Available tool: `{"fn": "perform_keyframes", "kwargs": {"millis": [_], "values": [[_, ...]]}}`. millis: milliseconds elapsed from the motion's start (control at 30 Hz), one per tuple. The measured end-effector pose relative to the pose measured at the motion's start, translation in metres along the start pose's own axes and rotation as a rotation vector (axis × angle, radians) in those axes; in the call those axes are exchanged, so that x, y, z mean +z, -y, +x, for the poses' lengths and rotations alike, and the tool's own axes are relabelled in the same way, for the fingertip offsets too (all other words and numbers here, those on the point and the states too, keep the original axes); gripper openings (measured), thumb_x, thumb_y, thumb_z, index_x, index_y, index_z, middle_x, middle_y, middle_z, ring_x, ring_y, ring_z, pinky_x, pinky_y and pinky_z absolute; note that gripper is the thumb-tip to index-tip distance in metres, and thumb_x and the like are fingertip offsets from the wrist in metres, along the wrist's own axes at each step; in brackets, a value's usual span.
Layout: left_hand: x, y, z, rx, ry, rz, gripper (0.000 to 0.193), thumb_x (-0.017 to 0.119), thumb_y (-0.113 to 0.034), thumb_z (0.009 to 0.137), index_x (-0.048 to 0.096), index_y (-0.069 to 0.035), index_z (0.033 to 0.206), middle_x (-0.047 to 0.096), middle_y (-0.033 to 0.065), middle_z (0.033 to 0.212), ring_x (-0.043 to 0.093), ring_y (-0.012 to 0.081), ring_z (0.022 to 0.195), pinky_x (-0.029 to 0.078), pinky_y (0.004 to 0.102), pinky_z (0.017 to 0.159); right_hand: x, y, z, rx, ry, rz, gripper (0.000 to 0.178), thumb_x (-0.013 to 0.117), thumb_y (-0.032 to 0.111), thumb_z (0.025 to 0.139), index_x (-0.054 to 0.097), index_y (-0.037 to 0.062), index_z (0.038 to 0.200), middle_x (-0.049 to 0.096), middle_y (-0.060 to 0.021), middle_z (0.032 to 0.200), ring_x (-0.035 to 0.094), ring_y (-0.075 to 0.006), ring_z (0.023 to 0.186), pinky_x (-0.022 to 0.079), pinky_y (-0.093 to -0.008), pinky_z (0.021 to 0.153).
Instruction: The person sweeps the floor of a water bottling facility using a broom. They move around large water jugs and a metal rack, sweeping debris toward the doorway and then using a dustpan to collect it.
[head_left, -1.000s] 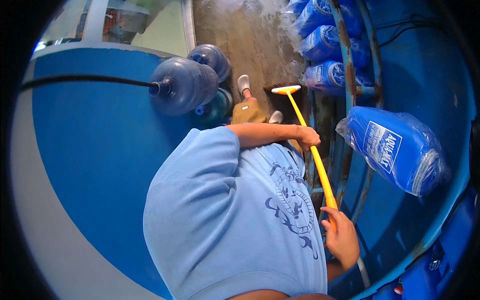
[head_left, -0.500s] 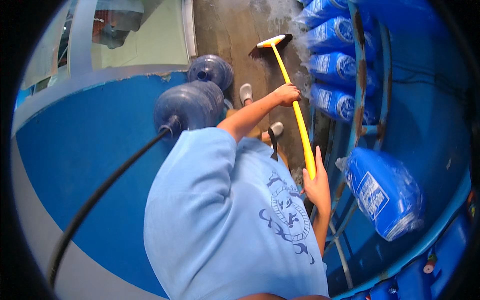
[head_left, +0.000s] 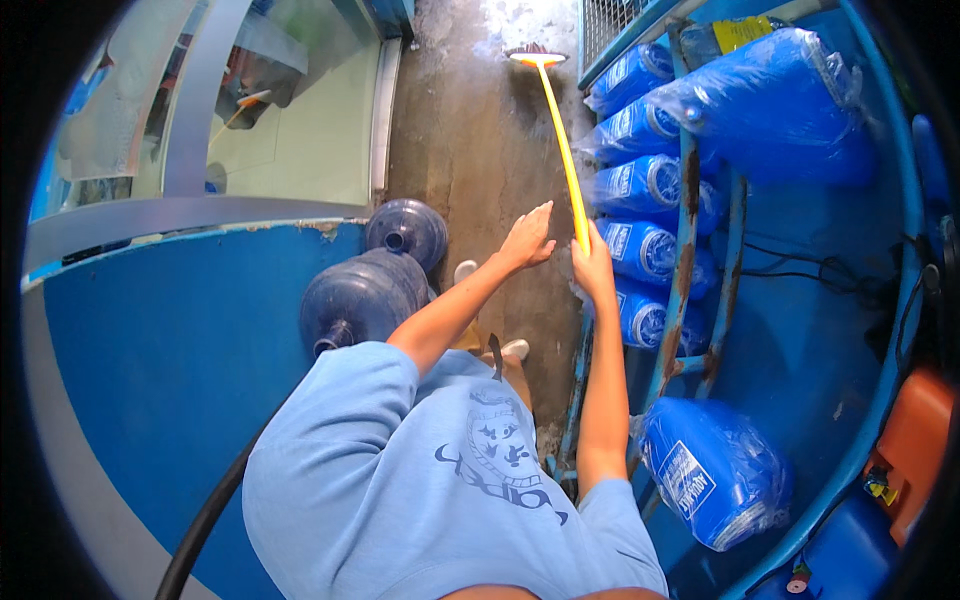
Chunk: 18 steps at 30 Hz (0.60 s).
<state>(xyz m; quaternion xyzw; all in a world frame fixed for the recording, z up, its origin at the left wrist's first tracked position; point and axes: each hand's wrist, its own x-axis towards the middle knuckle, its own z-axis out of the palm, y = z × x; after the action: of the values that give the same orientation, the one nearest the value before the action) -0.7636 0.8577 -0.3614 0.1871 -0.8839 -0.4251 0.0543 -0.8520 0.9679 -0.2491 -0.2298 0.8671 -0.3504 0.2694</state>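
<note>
Broom at full reach over a passage floor. My right hand (head_left: 593,265), right of centre in the frame, was closed around the near end of a long, yellow-handled broom (head_left: 563,150) with a white-and-orange crossbar and dark bristles. My left hand (head_left: 527,238), near the centre, was off the handle, its fingers extended and grasping nothing. The broom sloped from my right hand to the top centre, where its head lay out over the brown, damp-looking concrete floor (head_left: 480,150); I could not tell whether the bristles pressed on it.

Progress, as I judged it: the floor work was under way and unfinished, since the broom was in my grip and not yet put aside. The concrete showed pale, glossy patches at the top of the frame and darker brown below; no line parted treated floor from untreated, so the share done could not be read. No gathered heap was discernible.

Flanking the passage were two translucent blue-grey plastic jugs (head_left: 365,295), left of centre, and, at upper right, blue cylindrical containers in clear plastic wrap (head_left: 637,250), stacked by a rusted blue metal rack (head_left: 687,200). The floor strip between them lay within the broom's reach.
</note>
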Motion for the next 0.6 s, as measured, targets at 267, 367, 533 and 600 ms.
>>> {"fn": "perform_keyframes", "kwargs": {"millis": [267,367,533,600], "values": [[-0.014,-0.048,0.018,0.200,-0.125,-0.342,0.091,0.069,-0.019,0.075,0.016,0.002,0.145,0.044,0.0276,0.131,0.049,0.0418,0.116,0.041,0.0414,0.099,-0.095,0.123,-0.183,0.446,0.054,0.367,0.053,0.050,0.003,0.091,0.036,0.0036,0.142,0.057,-0.0063,0.087,0.049,-0.0083,0.046,0.045,-0.0233,0.039],[-0.004,-0.047,0.020,-0.156,0.167,-0.255,0.089,0.070,-0.032,0.079,0.020,0.002,0.144,0.048,0.0273,0.127,0.052,0.0417,0.113,0.044,0.0442,0.095,-0.072,0.106,-0.162,0.497,0.077,0.349,0.053,0.051,0.004,0.091,0.035,0.0017,0.142,0.056,-0.0064,0.086,0.049,-0.0083,0.046,0.045,-0.0234,0.039],[-0.012,0.000,0.023,-0.152,0.294,-0.116,0.083,0.069,-0.029,0.078,0.026,0.008,0.140,0.045,0.0295,0.131,0.047,0.0396,0.121,0.040,0.0422,0.100,-0.048,0.029,-0.100,0.305,0.152,0.320,0.054,0.051,0.003,0.090,0.035,-0.0015,0.141,0.054,-0.0053,0.089,0.050,-0.0099,0.055,0.047,-0.0242,0.049],[-0.017,0.017,0.031,-0.168,0.244,-0.085,0.082,0.069,-0.028,0.078,0.028,0.008,0.139,0.045,0.0295,0.132,0.045,0.0394,0.123,0.038,0.0415,0.102,-0.051,0.004,-0.066,0.072,0.130,0.111,0.054,0.051,0.003,0.088,0.036,-0.0052,0.139,0.059,-0.0135,0.113,0.061,-0.0160,0.076,0.053,-0.0269,0.070]]}}
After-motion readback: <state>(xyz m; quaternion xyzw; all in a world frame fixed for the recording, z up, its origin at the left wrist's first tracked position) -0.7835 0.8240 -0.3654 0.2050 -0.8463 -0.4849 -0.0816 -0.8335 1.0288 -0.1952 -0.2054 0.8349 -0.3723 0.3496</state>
